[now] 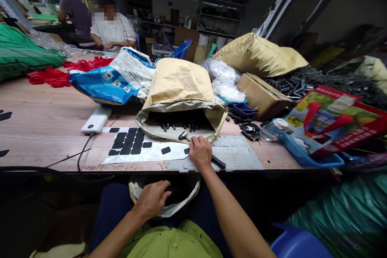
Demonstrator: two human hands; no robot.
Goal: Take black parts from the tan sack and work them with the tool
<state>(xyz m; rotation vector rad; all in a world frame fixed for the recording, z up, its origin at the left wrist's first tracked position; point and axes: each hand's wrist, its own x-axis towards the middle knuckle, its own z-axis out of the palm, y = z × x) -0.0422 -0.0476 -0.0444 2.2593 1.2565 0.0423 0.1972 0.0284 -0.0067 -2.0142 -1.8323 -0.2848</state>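
Observation:
My right hand is closed over the middle of a small hammer at the table's front edge. The metal head points to the left and the black handle sticks out to the right. Just beyond it, a tan paper sack lies with its mouth towards me, several black tubular parts inside. My left hand hovers at the mouth of a second sack between my knees, fingers bent and thumb apart, with nothing visible in it. That sack's inside is too dark to make out.
Black rounded pads sit on a white sheet, left of the hammer. A white power bank with a cable lies farther left. To the right are a water bottle and a blue tray. Two people sit across the table.

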